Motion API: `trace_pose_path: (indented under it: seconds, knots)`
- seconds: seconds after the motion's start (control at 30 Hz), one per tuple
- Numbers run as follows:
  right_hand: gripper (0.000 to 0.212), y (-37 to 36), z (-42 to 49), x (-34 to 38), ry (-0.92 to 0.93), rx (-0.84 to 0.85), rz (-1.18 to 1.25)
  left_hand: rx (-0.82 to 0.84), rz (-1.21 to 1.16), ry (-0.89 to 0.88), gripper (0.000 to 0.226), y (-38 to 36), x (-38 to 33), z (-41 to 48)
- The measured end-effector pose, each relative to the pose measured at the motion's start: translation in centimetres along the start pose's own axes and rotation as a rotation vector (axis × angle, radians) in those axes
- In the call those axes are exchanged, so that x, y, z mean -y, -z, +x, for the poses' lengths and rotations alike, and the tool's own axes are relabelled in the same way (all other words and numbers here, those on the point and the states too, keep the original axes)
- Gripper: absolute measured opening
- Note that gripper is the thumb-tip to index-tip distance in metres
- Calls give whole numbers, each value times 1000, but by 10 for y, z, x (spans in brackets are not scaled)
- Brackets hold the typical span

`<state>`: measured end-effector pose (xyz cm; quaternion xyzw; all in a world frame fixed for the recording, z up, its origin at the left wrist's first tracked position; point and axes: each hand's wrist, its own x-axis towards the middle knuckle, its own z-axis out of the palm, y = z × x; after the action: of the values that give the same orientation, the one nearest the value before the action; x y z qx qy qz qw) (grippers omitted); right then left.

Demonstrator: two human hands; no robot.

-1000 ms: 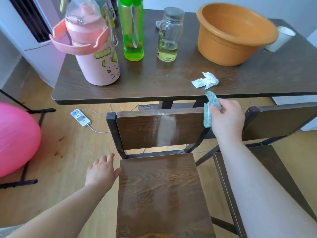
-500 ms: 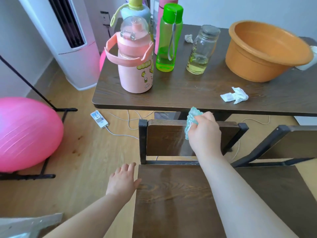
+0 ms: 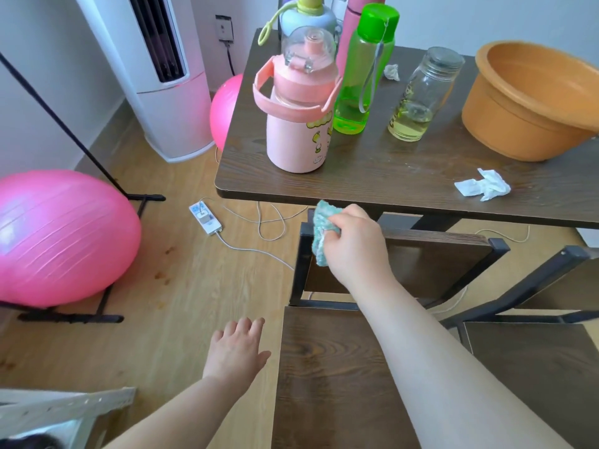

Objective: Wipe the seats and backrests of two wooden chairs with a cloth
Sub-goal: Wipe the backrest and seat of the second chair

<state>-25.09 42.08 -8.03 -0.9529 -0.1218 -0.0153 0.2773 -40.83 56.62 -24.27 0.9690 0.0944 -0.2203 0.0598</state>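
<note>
Two dark wooden chairs with black metal frames stand side by side at the table. On the nearer, left chair's backrest [image 3: 434, 264], my right hand [image 3: 355, 244] presses a teal cloth [image 3: 322, 234] against its top left corner. That chair's seat [image 3: 327, 377] lies below my forearm. My left hand [image 3: 236, 351] hovers flat with fingers apart, just left of the seat's edge, holding nothing. The second chair's seat [image 3: 538, 367] and backrest [image 3: 577, 286] show at the right.
A dark table [image 3: 372, 170] carries a pink jug [image 3: 299, 115], a green bottle [image 3: 363, 72], a glass jar [image 3: 421, 95], an orange basin [image 3: 531, 102] and a crumpled tissue [image 3: 484, 187]. A pink ball [image 3: 61, 238], a black stand and a power strip [image 3: 205, 218] with cables lie on the floor at left.
My right hand has slid the cloth leftward along the backrest, from its right end to its left corner. The view has swung left. My left hand stays beside the seat.
</note>
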Motion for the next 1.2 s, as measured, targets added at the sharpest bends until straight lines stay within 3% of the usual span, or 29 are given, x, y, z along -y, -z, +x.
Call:
trace_pose_path:
  seconds: [0.37, 0.5, 0.57, 0.63, 0.73, 0.8, 0.87, 1.03, 1.2]
  knots:
    - [18, -41, -17, 5, 390, -24, -50, 64, -37, -10, 65, -24, 16, -20]
    - [19, -42, -39, -11, 429, 163, 52, 53, -60, 5, 66, -20, 11, -17]
    - [20, -35, -63, -28, 356, 149, 145, 39, -76, 11, 66, -14, 4, -11]
    - [21, -16, -86, -51, 188, -43, 234, 32, -105, 16, 66, -8, -3, -2]
    - [22, 20, -104, -106, -204, -427, 318, 11, -142, 16, 67, 2, -13, 15]
    - [21, 40, -103, -150, -460, -570, 316, -14, -172, 16, 68, 11, -20, 30]
    - [20, 58, -94, -182, -595, -645, 341, -34, -212, 18, 70, 19, -27, 47]
    - [23, 73, -59, -206, -496, -612, 336, -83, -323, 48, 70, 33, -45, 77]
    - [17, 53, -42, -205, -297, -564, 286, -118, -469, 33, 51, 30, -51, 84]
